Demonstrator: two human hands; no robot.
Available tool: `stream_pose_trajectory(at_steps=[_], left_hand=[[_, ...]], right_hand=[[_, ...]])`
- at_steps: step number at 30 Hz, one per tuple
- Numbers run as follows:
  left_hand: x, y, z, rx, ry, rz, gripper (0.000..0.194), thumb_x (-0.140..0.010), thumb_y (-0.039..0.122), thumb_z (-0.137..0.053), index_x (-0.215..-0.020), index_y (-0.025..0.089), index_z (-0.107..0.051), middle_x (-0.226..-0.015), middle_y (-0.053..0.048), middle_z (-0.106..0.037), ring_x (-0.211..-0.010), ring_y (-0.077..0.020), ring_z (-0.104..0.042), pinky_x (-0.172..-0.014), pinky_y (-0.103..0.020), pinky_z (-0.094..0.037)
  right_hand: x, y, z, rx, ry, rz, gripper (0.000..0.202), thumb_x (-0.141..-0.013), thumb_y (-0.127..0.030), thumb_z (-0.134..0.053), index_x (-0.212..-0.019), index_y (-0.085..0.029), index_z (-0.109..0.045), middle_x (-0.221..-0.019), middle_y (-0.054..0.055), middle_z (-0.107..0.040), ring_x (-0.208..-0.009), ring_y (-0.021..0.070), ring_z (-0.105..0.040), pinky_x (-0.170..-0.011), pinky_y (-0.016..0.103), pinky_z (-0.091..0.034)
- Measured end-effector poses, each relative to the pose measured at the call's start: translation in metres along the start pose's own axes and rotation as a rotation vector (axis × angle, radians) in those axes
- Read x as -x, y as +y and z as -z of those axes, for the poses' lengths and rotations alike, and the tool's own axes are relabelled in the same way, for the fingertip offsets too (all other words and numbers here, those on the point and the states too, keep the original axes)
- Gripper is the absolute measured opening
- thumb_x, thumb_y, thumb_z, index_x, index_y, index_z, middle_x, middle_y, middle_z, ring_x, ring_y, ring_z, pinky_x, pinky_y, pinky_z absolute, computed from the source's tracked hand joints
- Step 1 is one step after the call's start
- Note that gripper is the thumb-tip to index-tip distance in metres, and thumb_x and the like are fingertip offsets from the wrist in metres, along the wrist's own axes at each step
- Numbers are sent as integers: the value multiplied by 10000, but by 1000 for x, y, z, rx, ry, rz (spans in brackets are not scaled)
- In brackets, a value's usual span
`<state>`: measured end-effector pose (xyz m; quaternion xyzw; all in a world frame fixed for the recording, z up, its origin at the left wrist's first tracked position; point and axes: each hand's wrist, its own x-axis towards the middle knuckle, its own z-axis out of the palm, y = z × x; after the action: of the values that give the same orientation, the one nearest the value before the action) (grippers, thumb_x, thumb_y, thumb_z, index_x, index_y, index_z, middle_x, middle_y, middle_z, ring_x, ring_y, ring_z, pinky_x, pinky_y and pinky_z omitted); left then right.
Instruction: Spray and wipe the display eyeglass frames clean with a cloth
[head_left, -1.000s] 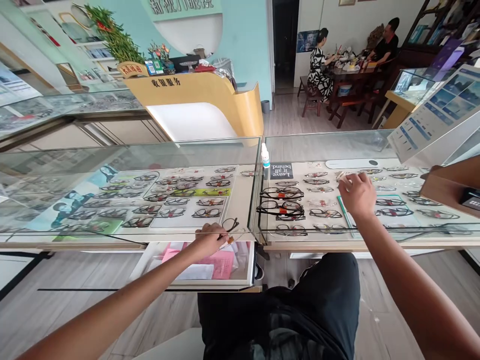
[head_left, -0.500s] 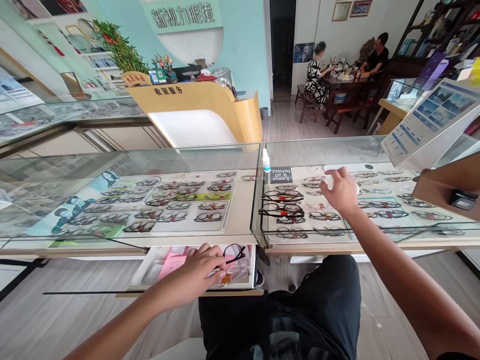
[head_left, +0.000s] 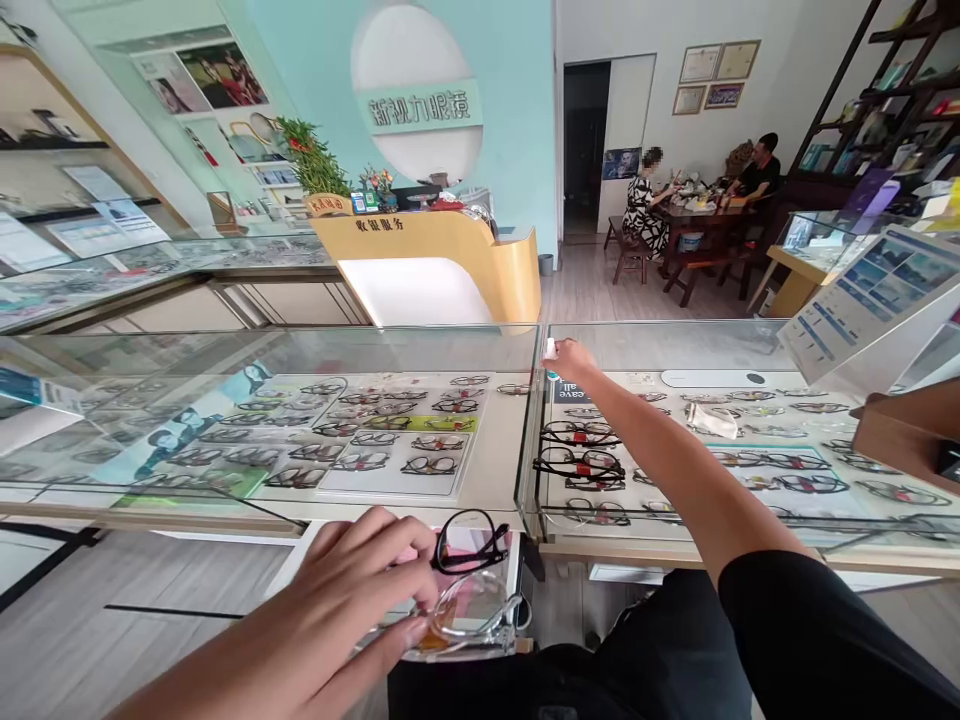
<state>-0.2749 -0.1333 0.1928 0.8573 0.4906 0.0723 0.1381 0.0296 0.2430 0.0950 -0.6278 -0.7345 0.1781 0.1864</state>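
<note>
My left hand (head_left: 367, 590) is closed above the open drawer, holding eyeglasses by their near side. A dark-framed pair (head_left: 471, 543) sticks out past the fingers. Below it, a clear-framed pair (head_left: 480, 605) extends from between thumb and fingers, an orange patch showing near the thumb. My right hand (head_left: 571, 358) reaches far across the glass counter, its fingers around a small white bottle (head_left: 552, 350) that stands at the joint between two showcases. Most of the bottle's body is hidden by the fingers. A crumpled white cloth (head_left: 712, 421) lies on the right-hand glass top.
Glass showcases (head_left: 420, 350) hold rows of eyeglasses. Under the left one, a white drawer (head_left: 300, 560) with pink papers is pulled out. A tilted display board (head_left: 874, 300) stands at the right. Beyond are a yellow-fronted service desk (head_left: 517, 270) and two people seated at a wooden table.
My right hand has swung left from over the eyeglasses to the white bottle and taken hold of it. My left hand has risen closer to me with the glasses. The view has tilted up.
</note>
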Motion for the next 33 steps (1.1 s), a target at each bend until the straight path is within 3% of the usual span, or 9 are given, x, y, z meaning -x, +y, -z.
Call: stream_pose_trajectory(at_steps=[2,4,9,13,16,18,21,25,33], left_hand=[[-20,7,15,-15,-29,-20,283,-1148,494,-571,-1248,459,-833,-1328,-2,-779,-1256,-265,-661,-1076,-355,-597],[-50,8,27,-13,-54,-33,336,-1166,520,-527,-1112,388,-832,-1256,-22,-767,-1210,-266,-657,-1126,-400,-560],[-160,-1,34,-8,-143,-27,418,-1131,558,-500,-1023,310,-818,-1273,-59,-753,-1250,-317,-613,-1200,-527,-452],[-263,-3,11,-43,-182,-51,370,-1089,522,-553,-1088,305,-853,-1391,-75,-761,-1374,-372,-567,-1214,-577,-382],[-329,-3,-18,-98,-159,-7,306,-1043,487,-643,-1086,306,-886,-1422,-86,-763,-1413,-405,-542,-1206,-576,-370],[-361,-6,-39,-143,-163,20,272,-1013,474,-693,-1031,306,-906,-1394,-98,-771,-1398,-413,-540,-1190,-576,-372],[-388,-15,-65,-150,-193,35,260,-985,471,-717,-1023,324,-927,-1354,-102,-789,-1383,-415,-551,-1170,-565,-392],[-399,-24,-83,-151,-197,34,271,-953,481,-718,-1002,340,-944,-1328,-98,-806,-1365,-415,-555,-1183,-581,-392],[-400,-20,-70,-175,-263,-1,357,-937,597,-698,-955,347,-951,-1200,-119,-848,-1303,-415,-528,-1204,-612,-360]], right_hand=[[-1,16,-1,13,37,-26,354,-962,-520,-860,-1109,-203,-810,-1335,156,-796,-1006,277,-768,-799,334,-541],[6,44,4,28,88,-60,306,-994,-485,-821,-1125,-209,-799,-1343,153,-797,-1018,275,-766,-798,326,-524],[46,134,33,75,241,-191,257,-1059,-440,-702,-1087,-192,-758,-1215,169,-798,-991,280,-741,-768,335,-461],[81,186,53,89,362,-272,235,-1043,-420,-678,-938,-210,-662,-1030,144,-764,-856,257,-670,-721,347,-379],[92,204,57,69,426,-263,278,-1044,-433,-650,-857,-248,-559,-958,108,-728,-795,233,-605,-702,346,-345],[92,210,56,45,449,-240,312,-1031,-443,-650,-823,-266,-500,-916,80,-703,-761,216,-564,-691,340,-337],[85,215,53,12,463,-206,341,-1010,-448,-657,-798,-275,-452,-887,52,-677,-724,196,-515,-680,336,-332],[80,220,51,-21,460,-172,349,-997,-459,-660,-794,-275,-443,-908,49,-671,-711,187,-485,-678,338,-322],[82,217,52,-94,445,-154,360,-988,-460,-668,-793,-279,-425,-870,34,-616,-697,194,-462,-676,352,-328]])
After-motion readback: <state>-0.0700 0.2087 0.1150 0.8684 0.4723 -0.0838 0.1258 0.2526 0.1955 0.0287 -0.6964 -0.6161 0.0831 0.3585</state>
